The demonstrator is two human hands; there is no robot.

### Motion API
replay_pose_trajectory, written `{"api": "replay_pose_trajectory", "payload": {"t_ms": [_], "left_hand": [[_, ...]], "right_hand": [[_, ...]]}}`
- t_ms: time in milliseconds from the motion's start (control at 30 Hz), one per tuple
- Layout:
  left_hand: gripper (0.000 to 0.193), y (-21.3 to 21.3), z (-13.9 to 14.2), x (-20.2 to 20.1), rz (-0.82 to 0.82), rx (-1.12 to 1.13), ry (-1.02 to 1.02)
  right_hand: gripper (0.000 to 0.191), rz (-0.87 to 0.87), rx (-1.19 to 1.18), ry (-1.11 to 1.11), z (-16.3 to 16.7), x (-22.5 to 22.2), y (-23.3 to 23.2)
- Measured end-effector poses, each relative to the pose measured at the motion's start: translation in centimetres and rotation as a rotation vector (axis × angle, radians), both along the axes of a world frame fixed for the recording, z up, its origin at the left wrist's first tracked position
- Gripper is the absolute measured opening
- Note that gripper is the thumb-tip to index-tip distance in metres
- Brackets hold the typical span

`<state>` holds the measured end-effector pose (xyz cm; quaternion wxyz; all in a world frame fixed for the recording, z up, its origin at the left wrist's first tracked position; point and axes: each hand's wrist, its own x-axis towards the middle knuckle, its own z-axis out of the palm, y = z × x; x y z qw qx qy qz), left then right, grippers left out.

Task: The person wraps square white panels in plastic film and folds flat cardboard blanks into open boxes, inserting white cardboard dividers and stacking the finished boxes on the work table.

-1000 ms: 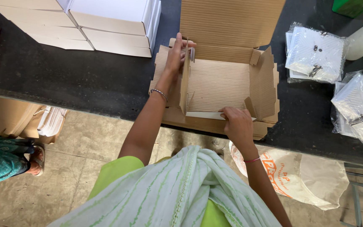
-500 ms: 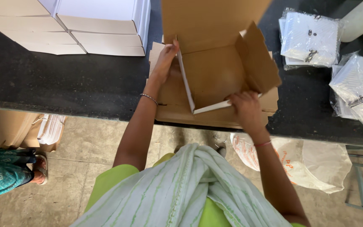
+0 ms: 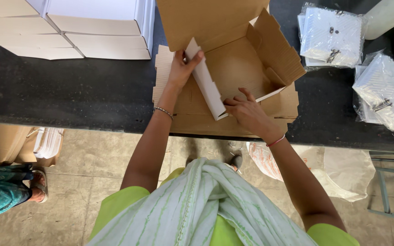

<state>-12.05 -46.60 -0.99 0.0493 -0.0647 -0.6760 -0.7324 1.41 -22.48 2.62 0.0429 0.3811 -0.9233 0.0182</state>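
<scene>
1. The left hand [image 3: 182, 68] is closed on the upper end of the raised white side wall [image 3: 206, 84] of a half-folded cardboard box [image 3: 238, 64]; the thumb lies over the wall's top edge and the fingers curl behind it.
2. The right hand [image 3: 247, 111] is mostly open, fingers spread and lying flat on the brown box floor at the near corner, right beside the lower end of that same white wall. It presses rather than grips; nothing is enclosed in it.
3. The box sits on a stack of flat brown cardboard blanks [image 3: 192, 118] at the near edge of the dark desk [image 3: 69, 95]. Its lid flap stands up at the far side and its right wall leans outward.
4. To the left on the desk lie stacked white folded boxes [image 3: 92, 27], well apart from both hands.
5. To the right lie clear plastic bags holding white parts and small metal hardware [image 3: 331, 38].
6. Below the desk's edge, a white printed sack [image 3: 334, 168] lies on the floor, and another person's patterned teal garment and sandalled foot [image 3: 5, 191] show at the far left.
</scene>
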Motion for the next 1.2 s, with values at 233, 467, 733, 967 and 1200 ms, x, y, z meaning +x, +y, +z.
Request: {"api": "replay_pose_trajectory", "payload": {"t_ms": [233,467,733,967,1200], "left_hand": [[0.072,2.4,0.3,0.3,0.244,-0.064,0.111],[0.061,3.8,-0.1,-0.4,0.449,-0.216,0.098],[0.053,4.5,0.5,2.2,0.547,-0.355,0.079],[0.057,4.3,-1.4,14.5,0.367,0.151,-0.09],[0.048,5.5,-0.1,12.0,0.002,-0.699,0.728]], "right_hand": [[0.021,-0.243,-0.29,0.195,-1.5,1.8,1.0],[0.049,-0.36,-0.509,0.283,1.1,4.2,-1.4],[0.038,-0.556,-0.375,0.033,-0.3,1.6,-7.5],[0.025,-0.617,-0.341,0.049,-2.0,1.3,0.0],[0.022,-0.564,-0.342,0.2,-2.2,1.0,-0.4]]}}
